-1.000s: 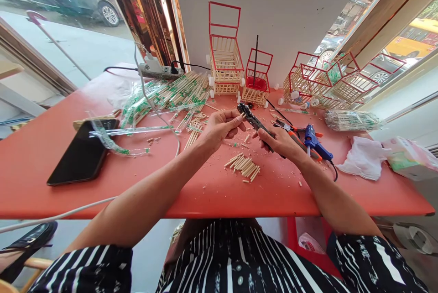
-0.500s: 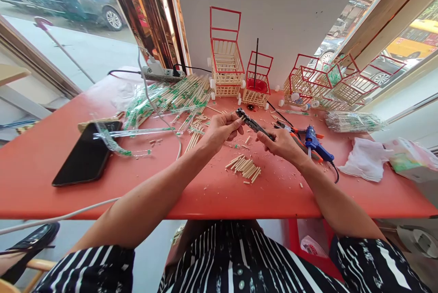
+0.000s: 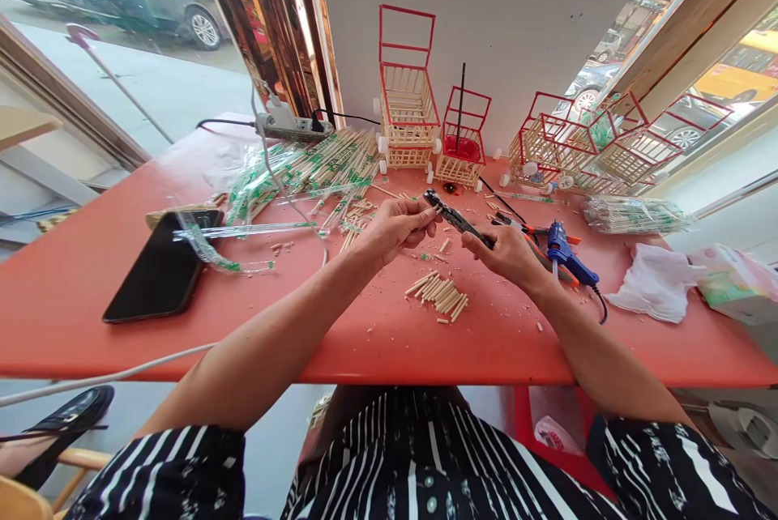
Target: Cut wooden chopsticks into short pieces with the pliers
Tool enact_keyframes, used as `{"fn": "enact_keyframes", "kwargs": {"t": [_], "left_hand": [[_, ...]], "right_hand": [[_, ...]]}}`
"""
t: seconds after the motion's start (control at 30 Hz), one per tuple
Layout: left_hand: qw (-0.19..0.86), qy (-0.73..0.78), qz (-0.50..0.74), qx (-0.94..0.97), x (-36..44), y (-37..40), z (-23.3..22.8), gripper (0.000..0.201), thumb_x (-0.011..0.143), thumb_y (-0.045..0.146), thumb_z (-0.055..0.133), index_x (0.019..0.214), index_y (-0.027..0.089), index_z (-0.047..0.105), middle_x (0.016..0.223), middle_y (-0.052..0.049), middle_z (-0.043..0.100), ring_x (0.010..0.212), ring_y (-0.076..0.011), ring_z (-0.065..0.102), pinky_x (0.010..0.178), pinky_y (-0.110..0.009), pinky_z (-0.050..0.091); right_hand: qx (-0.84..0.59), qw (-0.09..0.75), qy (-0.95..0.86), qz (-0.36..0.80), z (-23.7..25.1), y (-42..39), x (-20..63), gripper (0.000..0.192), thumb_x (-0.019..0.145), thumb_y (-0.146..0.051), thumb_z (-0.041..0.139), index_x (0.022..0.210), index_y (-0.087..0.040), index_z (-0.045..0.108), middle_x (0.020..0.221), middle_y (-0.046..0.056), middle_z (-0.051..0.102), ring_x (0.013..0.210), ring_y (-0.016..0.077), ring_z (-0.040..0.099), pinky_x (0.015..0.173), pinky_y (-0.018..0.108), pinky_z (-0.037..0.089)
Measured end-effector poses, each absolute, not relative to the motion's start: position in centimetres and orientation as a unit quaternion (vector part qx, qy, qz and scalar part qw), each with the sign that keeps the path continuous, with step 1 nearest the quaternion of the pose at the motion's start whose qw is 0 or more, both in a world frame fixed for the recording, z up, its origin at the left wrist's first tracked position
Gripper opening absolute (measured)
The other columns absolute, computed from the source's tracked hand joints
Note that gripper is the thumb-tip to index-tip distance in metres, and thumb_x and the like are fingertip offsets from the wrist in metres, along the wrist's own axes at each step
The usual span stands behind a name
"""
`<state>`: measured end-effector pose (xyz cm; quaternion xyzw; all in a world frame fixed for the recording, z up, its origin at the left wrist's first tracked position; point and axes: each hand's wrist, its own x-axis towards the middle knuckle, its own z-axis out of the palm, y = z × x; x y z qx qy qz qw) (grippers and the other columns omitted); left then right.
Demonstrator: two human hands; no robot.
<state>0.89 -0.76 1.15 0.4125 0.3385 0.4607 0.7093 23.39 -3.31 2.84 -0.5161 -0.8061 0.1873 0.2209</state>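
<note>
My right hand (image 3: 502, 251) is closed around the handles of a dark metal plier-like cutter (image 3: 457, 220), which points up and to the left. Close to its jaws, my left hand (image 3: 406, 227) pinches a thin wooden stick (image 3: 438, 210), mostly hidden by the fingers. Below the hands lies a small pile of short cut stick pieces (image 3: 438, 293). Longer wooden sticks (image 3: 349, 240) lie partly behind my left hand, with crumbs and offcuts scattered around.
Small stick-built carts with red rims (image 3: 408, 103) stand along the back. A blue glue gun (image 3: 568, 254) and orange-handled pliers (image 3: 535, 232) lie at right, by a white cloth (image 3: 655, 283). Wrapped chopsticks (image 3: 304, 168), a black tablet (image 3: 161, 269) and a white cable (image 3: 276, 178) occupy the left.
The whole view has shifted slightly to the right. Both hands keep nearly the same pose, with the cutter still at the stick in my left fingers.
</note>
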Motion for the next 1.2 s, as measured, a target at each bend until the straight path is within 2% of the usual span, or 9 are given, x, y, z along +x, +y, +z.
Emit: {"fn": "enact_keyframes", "kwargs": {"t": [0.13,0.23,0.33,0.43,0.7,0.93,1.1,1.2], "left_hand": [[0.711,0.323,0.46,0.423,0.8,-0.8,1.2,0.023,0.094,0.011,0.072,0.072,0.005,0.07,0.055,-0.003,0.062,0.034,0.0,0.033,0.039,-0.017,0.015],[0.695,0.29,0.487,0.443,1.0,-0.8,1.0,0.02,0.094,0.012,0.071,0.075,0.005,0.07,0.058,-0.003,0.063,0.036,-0.0005,0.036,0.04,-0.017,0.017],[0.669,0.273,0.521,0.455,1.2,-0.8,0.6,0.02,0.095,0.016,0.073,0.077,0.006,0.07,0.061,-0.003,0.065,0.038,-0.0006,0.037,0.041,-0.017,0.02],[0.647,0.292,0.533,0.46,1.5,-0.9,0.4,0.025,0.095,0.02,0.075,0.074,0.008,0.067,0.062,-0.003,0.066,0.04,-0.0004,0.037,0.041,-0.017,0.021],[0.648,0.312,0.523,0.457,1.5,-1.1,0.4,0.027,0.088,0.023,0.083,0.071,0.009,0.067,0.061,-0.004,0.066,0.038,-0.0001,0.035,0.04,-0.018,0.017],[0.673,0.309,0.513,0.434,1.3,-1.2,1.1,0.02,0.089,0.017,0.08,0.073,0.007,0.071,0.059,-0.003,0.063,0.036,0.0002,0.032,0.04,-0.018,0.014],[0.714,0.298,0.465,0.43,0.7,-1.0,1.5,0.02,0.093,0.015,0.074,0.075,0.006,0.073,0.06,-0.003,0.063,0.036,-0.0001,0.033,0.038,-0.016,0.016],[0.745,0.307,0.425,0.414,0.5,-0.9,1.7,0.018,0.093,0.014,0.075,0.078,0.005,0.074,0.058,-0.002,0.062,0.035,-0.0005,0.034,0.038,-0.015,0.018]], "right_hand": [[-0.525,0.232,-0.795,0.198,2.9,-3.4,23.4,0.079,0.089,-0.091,0.042,0.063,-0.018,0.058,0.055,0.001,0.049,0.053,0.0122,0.045,0.053,0.028,0.032],[-0.537,0.237,-0.749,0.308,2.6,-3.4,23.4,0.079,0.087,-0.092,0.044,0.077,-0.017,0.067,0.059,0.001,0.054,0.048,0.0127,0.05,0.048,0.027,0.037],[-0.512,0.225,-0.736,0.382,2.3,-3.3,23.4,0.081,0.091,-0.09,0.038,0.095,-0.016,0.071,0.072,0.004,0.064,0.056,0.0152,0.06,0.051,0.027,0.046],[-0.507,0.207,-0.765,0.338,2.2,-3.0,23.5,0.081,0.093,-0.089,0.035,0.093,-0.016,0.07,0.08,0.007,0.069,0.065,0.0165,0.064,0.058,0.027,0.049],[-0.531,0.212,-0.792,0.213,2.4,-3.3,23.5,0.078,0.092,-0.09,0.038,0.076,-0.018,0.063,0.064,0.003,0.059,0.059,0.0146,0.053,0.057,0.029,0.035],[-0.534,0.249,-0.768,0.252,2.4,-3.6,23.2,0.082,0.09,-0.092,0.038,0.077,-0.017,0.069,0.055,0.001,0.052,0.052,0.0132,0.05,0.053,0.027,0.036],[-0.512,0.218,-0.764,0.325,2.7,-3.3,23.7,0.086,0.089,-0.092,0.039,0.095,-0.014,0.075,0.069,0.005,0.065,0.057,0.0141,0.059,0.054,0.026,0.043],[-0.5,0.209,-0.79,0.286,2.8,-3.1,24.1,0.084,0.091,-0.09,0.038,0.081,-0.014,0.073,0.068,0.006,0.065,0.06,0.0139,0.059,0.058,0.026,0.042]]}}
